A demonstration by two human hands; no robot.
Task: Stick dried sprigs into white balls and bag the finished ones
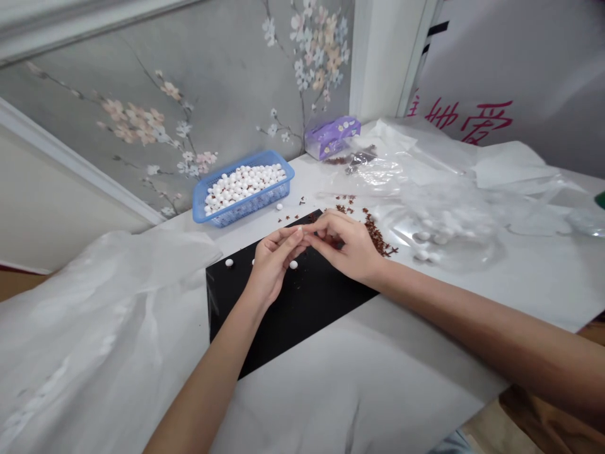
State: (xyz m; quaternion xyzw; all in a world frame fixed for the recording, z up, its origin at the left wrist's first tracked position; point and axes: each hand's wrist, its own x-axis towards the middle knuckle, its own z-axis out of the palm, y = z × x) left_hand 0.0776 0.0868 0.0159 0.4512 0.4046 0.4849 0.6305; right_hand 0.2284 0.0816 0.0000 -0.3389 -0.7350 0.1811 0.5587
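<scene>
Left hand [271, 266], right hand [353, 247], fingers [287, 246] meeting; black mat [288, 328] below, white balls [229, 263]

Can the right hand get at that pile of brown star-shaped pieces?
Probably yes: the pile of brown pieces lies just beyond the right hand, with nothing visible blocking it, though that hand's fingertips are close against the left hand.

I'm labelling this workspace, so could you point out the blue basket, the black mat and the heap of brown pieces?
Blue basket [258, 203]: head view, on its front wall.
Black mat [307, 309]: head view, on its bare near part.
Heap of brown pieces [375, 234]: head view, on its middle.
</scene>
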